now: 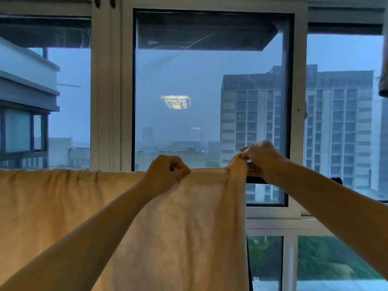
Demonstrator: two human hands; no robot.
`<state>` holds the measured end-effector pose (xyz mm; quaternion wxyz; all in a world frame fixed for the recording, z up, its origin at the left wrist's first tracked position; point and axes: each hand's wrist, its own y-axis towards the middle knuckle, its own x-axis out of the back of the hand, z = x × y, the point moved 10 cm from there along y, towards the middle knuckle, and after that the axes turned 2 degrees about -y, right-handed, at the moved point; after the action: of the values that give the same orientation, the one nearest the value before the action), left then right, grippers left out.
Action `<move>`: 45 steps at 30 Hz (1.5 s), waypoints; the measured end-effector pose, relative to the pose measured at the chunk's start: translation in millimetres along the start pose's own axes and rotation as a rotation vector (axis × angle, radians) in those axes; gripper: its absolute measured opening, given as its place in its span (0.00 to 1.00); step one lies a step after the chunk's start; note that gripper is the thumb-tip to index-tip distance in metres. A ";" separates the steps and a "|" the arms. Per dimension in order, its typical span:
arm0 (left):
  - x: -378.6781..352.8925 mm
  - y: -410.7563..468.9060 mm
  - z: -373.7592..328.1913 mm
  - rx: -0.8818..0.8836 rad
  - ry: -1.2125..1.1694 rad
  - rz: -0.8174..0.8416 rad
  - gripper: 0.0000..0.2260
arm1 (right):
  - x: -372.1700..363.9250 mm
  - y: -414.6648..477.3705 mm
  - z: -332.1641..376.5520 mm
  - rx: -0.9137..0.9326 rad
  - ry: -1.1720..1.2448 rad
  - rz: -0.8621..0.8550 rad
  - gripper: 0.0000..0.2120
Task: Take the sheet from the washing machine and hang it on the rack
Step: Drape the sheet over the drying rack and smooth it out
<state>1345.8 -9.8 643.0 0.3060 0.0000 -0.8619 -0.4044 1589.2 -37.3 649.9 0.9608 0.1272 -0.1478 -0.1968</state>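
Observation:
A pale cream sheet [63, 206] hangs draped over a dark horizontal rack bar [336, 180], covering the bar from the left edge of view to about the middle right. My left hand [168, 168] grips the sheet's top fold with curled fingers. Further right, my right hand [259, 157] pinches the sheet's right edge, lifting a bunched corner a little above the bar. Only the bar's right end shows bare; the sheet hides the remainder.
A large white-framed window [298, 122] stands directly behind the rack, with tall buildings outside. A piece of dark cloth [384, 80] hangs at the upper right edge. Lower window panes [273, 259] sit below the bar on the right.

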 end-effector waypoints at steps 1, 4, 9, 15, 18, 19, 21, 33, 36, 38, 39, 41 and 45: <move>2.9 -0.5 1.0 -0.002 0.025 -0.011 0.09 | 3.3 1.1 0.5 -0.005 0.005 -0.007 0.06; 10.5 0.9 9.4 0.007 0.123 -0.038 0.08 | 16.9 4.3 -1.0 -0.003 -0.026 -0.052 0.06; 21.8 4.6 23.3 0.033 0.258 -0.036 0.06 | 21.6 1.0 2.7 0.101 -0.253 -0.057 0.05; 30.0 2.6 34.8 0.100 0.163 0.017 0.07 | -12.4 -21.0 3.2 0.081 -0.257 0.348 0.11; 17.2 -0.2 19.3 0.030 0.091 0.099 0.13 | -21.6 -27.4 8.3 0.100 -0.263 0.388 0.10; 10.4 -1.9 14.1 0.017 0.082 0.134 0.16 | -25.0 -29.1 9.4 0.116 -0.288 0.396 0.10; -3.3 -5.3 7.6 0.006 0.072 0.211 0.23 | -36.2 -37.1 11.3 0.190 -0.426 0.478 0.12; 21.4 -8.3 18.7 -0.033 0.007 -0.059 0.02 | -2.2 -52.9 63.6 0.626 -0.458 0.070 0.19; 22.0 -6.5 23.2 -0.013 0.003 -0.066 0.03 | 4.1 -62.4 63.2 0.778 -0.717 -0.104 0.11; 21.5 -6.8 23.6 -0.003 0.005 -0.068 0.04 | 3.3 -66.9 52.9 0.833 -0.845 -0.116 0.08; 21.4 -7.4 23.1 0.002 0.012 -0.073 0.05 | 4.4 -67.3 46.5 0.832 -0.887 -0.104 0.07; 20.2 -7.9 23.8 0.014 0.039 -0.081 0.05 | 10.7 -68.8 38.7 0.812 -0.956 -0.111 0.04; 15.7 -12.5 18.2 -0.004 0.126 -0.140 0.07 | 20.0 -74.3 39.0 0.786 -1.021 -0.185 0.04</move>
<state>1320.4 -9.4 633.7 0.3308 0.0851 -0.8380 -0.4256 1568.4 -119.0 668.1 0.6305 0.3721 -0.6354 -0.2455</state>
